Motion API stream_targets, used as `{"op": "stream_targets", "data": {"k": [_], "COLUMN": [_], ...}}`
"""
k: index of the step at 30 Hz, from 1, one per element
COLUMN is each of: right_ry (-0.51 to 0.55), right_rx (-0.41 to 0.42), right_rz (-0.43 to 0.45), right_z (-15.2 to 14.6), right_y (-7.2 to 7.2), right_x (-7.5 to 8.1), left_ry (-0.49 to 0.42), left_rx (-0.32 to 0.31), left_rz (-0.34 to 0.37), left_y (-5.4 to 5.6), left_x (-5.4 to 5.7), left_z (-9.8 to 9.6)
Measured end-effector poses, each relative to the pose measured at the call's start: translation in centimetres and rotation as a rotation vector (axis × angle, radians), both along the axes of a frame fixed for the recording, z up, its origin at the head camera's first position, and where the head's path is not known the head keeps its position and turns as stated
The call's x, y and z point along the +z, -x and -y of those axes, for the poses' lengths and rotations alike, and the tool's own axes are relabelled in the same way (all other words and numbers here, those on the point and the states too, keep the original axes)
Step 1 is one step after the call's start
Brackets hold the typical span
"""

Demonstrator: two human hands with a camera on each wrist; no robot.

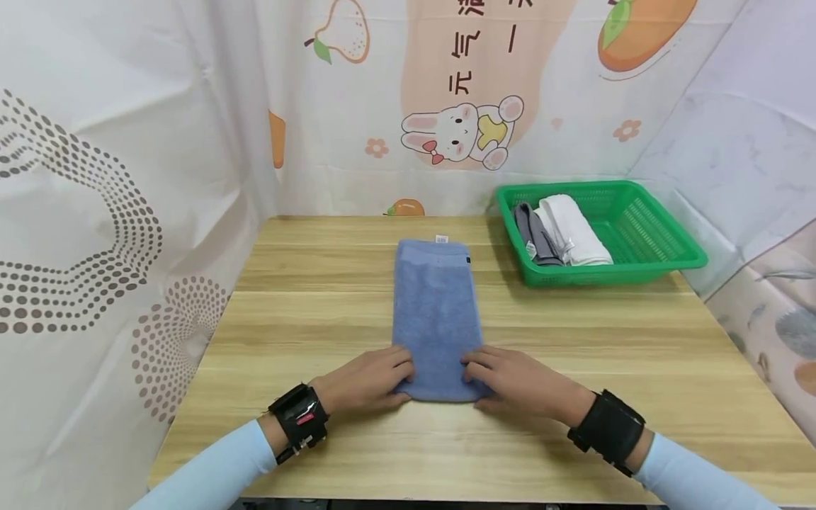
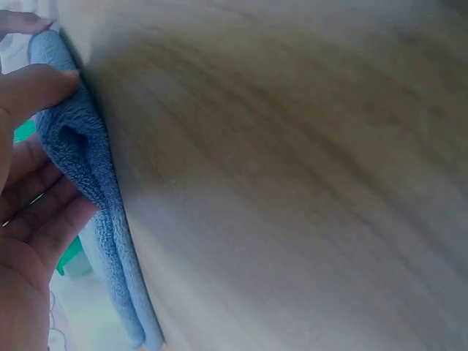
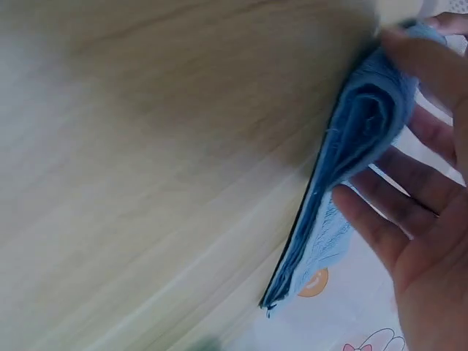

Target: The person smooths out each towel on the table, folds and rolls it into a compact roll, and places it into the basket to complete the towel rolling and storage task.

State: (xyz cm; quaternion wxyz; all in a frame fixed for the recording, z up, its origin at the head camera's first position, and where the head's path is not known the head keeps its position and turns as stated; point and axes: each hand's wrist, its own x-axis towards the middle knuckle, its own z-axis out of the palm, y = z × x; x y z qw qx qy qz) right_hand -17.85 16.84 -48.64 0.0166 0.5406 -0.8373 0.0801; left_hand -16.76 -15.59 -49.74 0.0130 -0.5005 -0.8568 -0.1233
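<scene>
A blue towel point(image 1: 436, 312), folded into a long rectangle, lies on the wooden table with its short near edge toward me. My left hand point(image 1: 372, 377) pinches the near left corner between thumb and fingers. At the opposite near corner, my right hand point(image 1: 516, 382) grips the towel the same way. Seen from the left wrist, the cloth point(image 2: 80, 139) bulges into a rounded fold between thumb and fingers. Stacked layers of the towel point(image 3: 365, 121) show in the right wrist view, curving round in a loop at the near end. A small white tag point(image 1: 441, 239) sticks out at the far edge.
A green plastic basket point(image 1: 691, 256) stands at the back right of the table point(image 1: 306, 312). Inside it lie a folded grey towel point(image 1: 537, 236) and a white towel point(image 1: 574, 230). Printed cloth point(image 1: 357, 113) hangs behind the table and along its sides.
</scene>
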Motion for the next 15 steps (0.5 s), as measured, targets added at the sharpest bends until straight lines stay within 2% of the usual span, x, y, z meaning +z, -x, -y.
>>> {"op": "stream_targets", "data": {"k": [6,9,11,13,15], "right_ry": [0.014,0.050,0.081,0.113,0.161], "right_rx": [0.044,0.057,0.035,-0.016,-0.090], "right_rz": [-0.209,-0.269,-0.244,-0.173,-0.053], "right_z": [-0.2,-0.1,-0.2,-0.2,-0.3], "right_y": [-0.5,-0.7,-0.9,-0.9,-0.7], "right_x": [-0.5,-0.9,-1.0,-1.2,-1.2], "left_ry": [0.013,0.024,0.024,0.005,-0.037], "left_rx": [0.006,0.004,0.002,0.012,0.043], "left_rz": [-0.016,-0.054,-0.092,-0.098,-0.045], "left_y": [-0.4,-0.5,-0.6,-0.6,-0.4], "left_x": [-0.3,-0.5,-0.5,-0.5,-0.4], "left_z": [0.1,0.2,0.2,0.4,0.5]}}
